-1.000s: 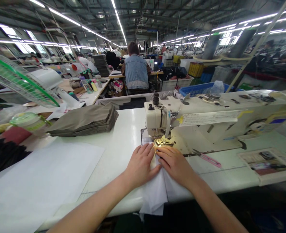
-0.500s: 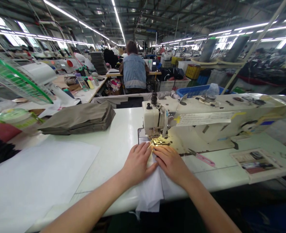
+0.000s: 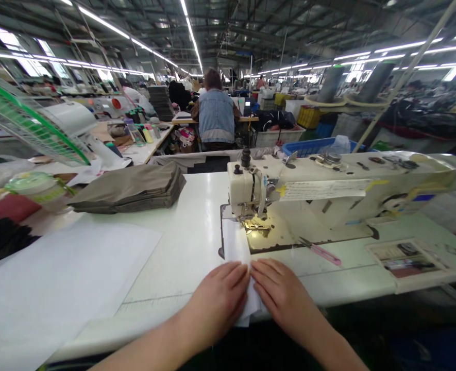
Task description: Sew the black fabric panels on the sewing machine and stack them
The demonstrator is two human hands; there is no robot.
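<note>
A strip of white fabric point(image 3: 236, 243) runs from under the presser foot of the sewing machine point(image 3: 328, 167) towards the table's front edge. My left hand point(image 3: 223, 291) grips the strip from the left, fingers together and bent over it. Close against it on the right, my right hand point(image 3: 280, 286) pinches the same strip at its right edge. Both thumbs are mostly hidden. A short end of fabric hangs below my hands at the table edge. Pink-handled snips point(image 3: 324, 253) lie right of the needle plate point(image 3: 257, 228), touched by neither hand.
A large white sheet point(image 3: 57, 288) covers the table's left side, with stacked grey-brown fabric pieces point(image 3: 131, 188) behind it. A fan point(image 3: 34, 121) stands at far left. An inset tray point(image 3: 409, 263) holds small parts on the right. Ahead, a person point(image 3: 216, 116) sits facing away.
Both hands have slid back from the presser foot towards the table's front edge, still on the white fabric. More of the strip now shows between them and the needle.
</note>
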